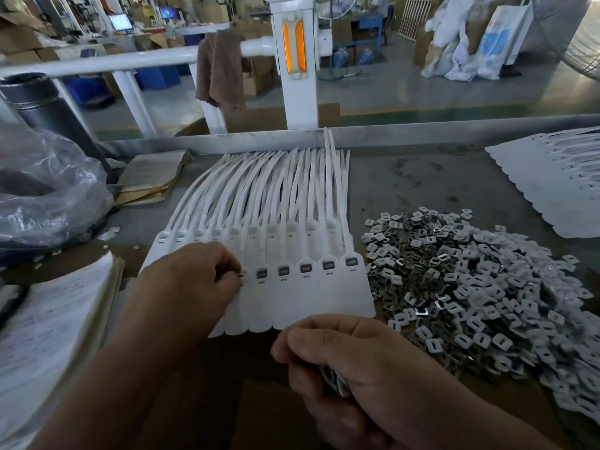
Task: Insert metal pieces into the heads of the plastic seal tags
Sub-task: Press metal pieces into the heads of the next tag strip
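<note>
The left hand [191,280] keeps a narrow grip, pinching a dark metal piece [242,273] at a tag head. The right hand [344,362] curls round a small stack of spares [337,384]. To seat it well, I judge the piece should go in square and be pressed flush, like the five filled heads [306,268] beside it. The tags [292,297] are white, joined in a row on the table [406,177], straps fanning away; a loose pile [470,280] lies just right
</note>
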`<state>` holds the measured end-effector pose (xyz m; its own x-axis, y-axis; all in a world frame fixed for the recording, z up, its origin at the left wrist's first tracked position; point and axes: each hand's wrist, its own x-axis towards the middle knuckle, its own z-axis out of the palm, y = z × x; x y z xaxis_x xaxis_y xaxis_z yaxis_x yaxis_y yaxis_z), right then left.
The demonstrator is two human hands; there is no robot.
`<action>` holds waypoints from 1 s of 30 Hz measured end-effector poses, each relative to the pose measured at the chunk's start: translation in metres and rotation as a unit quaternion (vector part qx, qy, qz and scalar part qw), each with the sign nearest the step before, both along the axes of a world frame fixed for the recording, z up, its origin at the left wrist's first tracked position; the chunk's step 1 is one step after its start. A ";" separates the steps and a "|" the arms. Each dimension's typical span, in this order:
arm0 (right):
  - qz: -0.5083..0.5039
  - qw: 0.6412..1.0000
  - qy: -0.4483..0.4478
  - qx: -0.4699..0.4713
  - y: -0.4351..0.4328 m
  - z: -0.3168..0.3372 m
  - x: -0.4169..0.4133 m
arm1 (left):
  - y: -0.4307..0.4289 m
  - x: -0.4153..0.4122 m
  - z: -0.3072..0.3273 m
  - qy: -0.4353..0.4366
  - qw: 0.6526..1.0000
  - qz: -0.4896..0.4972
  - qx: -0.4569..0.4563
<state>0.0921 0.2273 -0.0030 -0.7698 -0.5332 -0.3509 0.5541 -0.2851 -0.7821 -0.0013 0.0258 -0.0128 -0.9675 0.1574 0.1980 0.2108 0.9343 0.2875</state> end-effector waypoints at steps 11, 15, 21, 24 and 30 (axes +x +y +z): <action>-0.010 1.000 0.003 -0.009 -0.002 -0.002 -0.001 | 0.001 -0.013 0.012 -0.065 0.997 -0.002 -0.045; -0.005 1.000 0.005 -0.008 -0.002 -0.001 -0.001 | 0.000 -0.018 0.015 -0.097 0.992 -0.014 -0.076; -0.001 1.000 0.010 0.006 -0.001 -0.003 0.000 | 0.002 -0.027 0.013 -0.122 0.989 -0.004 -0.089; -0.003 1.000 0.010 0.002 -0.001 -0.005 0.000 | 0.003 -0.027 0.012 -0.121 0.989 -0.009 -0.084; -0.004 1.000 0.008 0.002 -0.002 -0.006 -0.001 | -0.004 -0.021 0.011 -0.102 0.994 -0.011 -0.046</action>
<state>0.0915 0.2256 -0.0088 -0.7799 -0.5251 -0.3406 0.5386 -0.2858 -0.7926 -0.0220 0.0220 -0.0020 -0.9821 0.1875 -0.0191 0.1776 0.9546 0.2393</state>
